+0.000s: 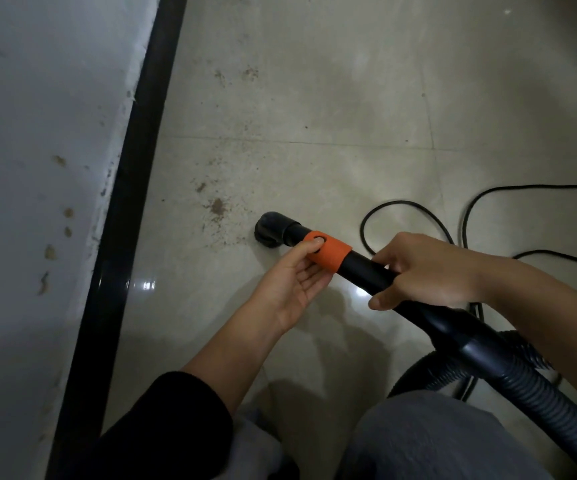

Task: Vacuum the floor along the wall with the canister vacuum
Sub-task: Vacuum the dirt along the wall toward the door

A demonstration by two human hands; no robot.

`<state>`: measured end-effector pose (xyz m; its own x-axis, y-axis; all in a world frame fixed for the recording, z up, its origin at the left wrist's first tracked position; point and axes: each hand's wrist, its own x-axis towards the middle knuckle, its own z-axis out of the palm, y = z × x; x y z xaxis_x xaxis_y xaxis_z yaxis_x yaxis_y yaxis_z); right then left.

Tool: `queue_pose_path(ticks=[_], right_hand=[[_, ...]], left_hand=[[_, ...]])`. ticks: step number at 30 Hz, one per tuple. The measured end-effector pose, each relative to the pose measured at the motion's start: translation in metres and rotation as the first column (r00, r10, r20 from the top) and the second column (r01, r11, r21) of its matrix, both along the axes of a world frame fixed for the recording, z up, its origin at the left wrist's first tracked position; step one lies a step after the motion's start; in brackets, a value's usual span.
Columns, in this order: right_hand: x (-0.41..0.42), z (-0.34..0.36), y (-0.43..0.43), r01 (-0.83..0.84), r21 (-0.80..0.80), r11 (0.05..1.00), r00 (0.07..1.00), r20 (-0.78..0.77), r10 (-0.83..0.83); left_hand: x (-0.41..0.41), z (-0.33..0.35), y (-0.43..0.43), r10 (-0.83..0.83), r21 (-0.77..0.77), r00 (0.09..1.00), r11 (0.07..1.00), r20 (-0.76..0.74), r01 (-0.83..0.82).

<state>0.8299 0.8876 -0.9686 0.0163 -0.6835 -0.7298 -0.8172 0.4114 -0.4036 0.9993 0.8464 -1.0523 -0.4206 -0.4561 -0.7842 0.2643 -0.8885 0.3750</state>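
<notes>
Doing this bit well, I reckon: work the lane where the pale glossy tile floor [315, 98] meets the scuffed white wall [37, 133] and its black skirting strip [134, 168], over at 9 o'clock. Keep the long black plastic vacuum wand [366, 271] low and move it slowly. The right hand [429, 271] has its fingers curled over the wand and the thumb underneath, a solid steering grip. The left hand [294, 282] is palm up. Its thumb tip presses on the oval opening in the orange collar [332, 258] and the other fingers are loosely spread beneath, so it's a light pinch. That hole is probably a suction vent, so I'd cover it fully for best pull. Mind the thin black power cord [418, 216] looping at 3 o'clock of the nozzle.

As for the vacuum itself, the wand slants in from 4 o'clock with a ribbed dark hose [540, 393] behind it. Its round black elbow nozzle [273, 230] looks to be resting on the tile mid-frame, well apart from the skirting. The brown crumb patch [217, 207] is just beside it at 10 o'clock.
</notes>
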Motion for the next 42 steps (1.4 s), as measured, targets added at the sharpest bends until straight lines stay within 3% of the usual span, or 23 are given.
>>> queue_pose_path(ticks=[31,42], right_hand=[[-0.006,0.005,0.018,0.019,0.003,1.000,0.999,-0.033,-0.019],[0.025,-0.014,0.003,-0.037,-0.027,0.999,0.998,0.048,0.038]], left_hand=[[-0.008,0.005,0.010,-0.080,-0.025,0.995,0.996,0.063,0.081],[0.035,-0.002,0.006,0.006,-0.037,0.994,0.999,0.108,-0.002]])
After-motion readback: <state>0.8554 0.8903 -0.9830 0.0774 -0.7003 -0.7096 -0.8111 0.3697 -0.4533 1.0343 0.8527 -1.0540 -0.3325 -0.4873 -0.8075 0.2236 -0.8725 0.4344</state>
